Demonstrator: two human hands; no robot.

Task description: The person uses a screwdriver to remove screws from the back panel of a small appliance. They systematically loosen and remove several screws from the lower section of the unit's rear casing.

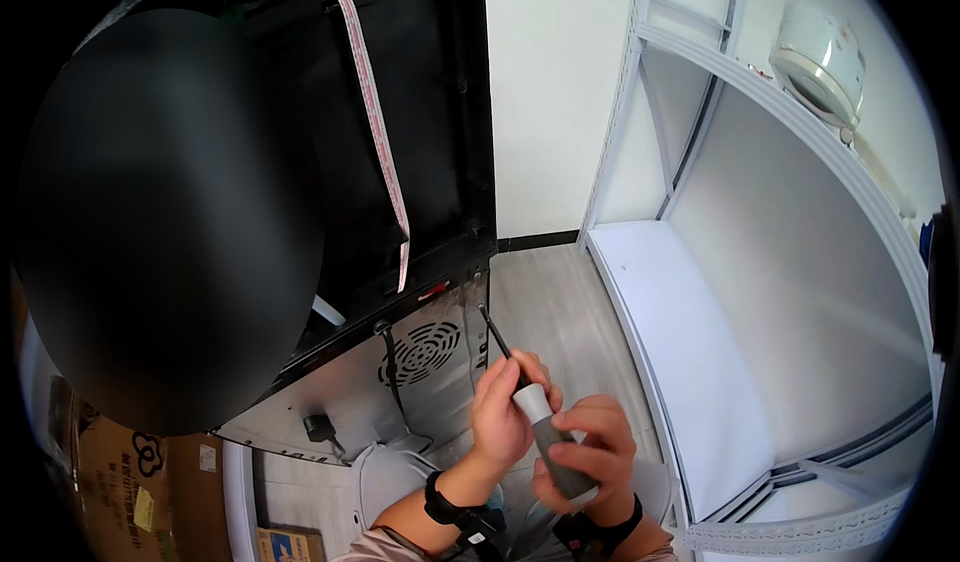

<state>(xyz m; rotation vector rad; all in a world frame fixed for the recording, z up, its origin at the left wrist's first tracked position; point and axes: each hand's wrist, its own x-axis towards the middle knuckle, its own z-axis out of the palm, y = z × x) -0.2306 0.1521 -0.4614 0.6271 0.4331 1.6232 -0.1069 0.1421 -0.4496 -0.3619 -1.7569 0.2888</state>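
Note:
A screwdriver [546, 432] with a grey handle, a white collar and a dark shaft slants up and to the left between my hands. My left hand [498, 422] is closed around the shaft just above the collar. Around the grey handle curl the fingers of my right hand [610, 447]. The screwdriver tip points at the upper right corner of a silver metal panel [350, 397] with a round slotted vent [425, 354]; whether it touches a screw there I cannot tell. A black cable [391, 362] runs down the panel.
Above the panel stands a large black cabinet-like body [430, 112] with a red-and-white strip [365, 92] hanging on it. White metal shelving [690, 332] rises at right, holding a white pot [822, 62]. Cardboard boxes [185, 492] sit at lower left; a dark blurred oval covers the upper left.

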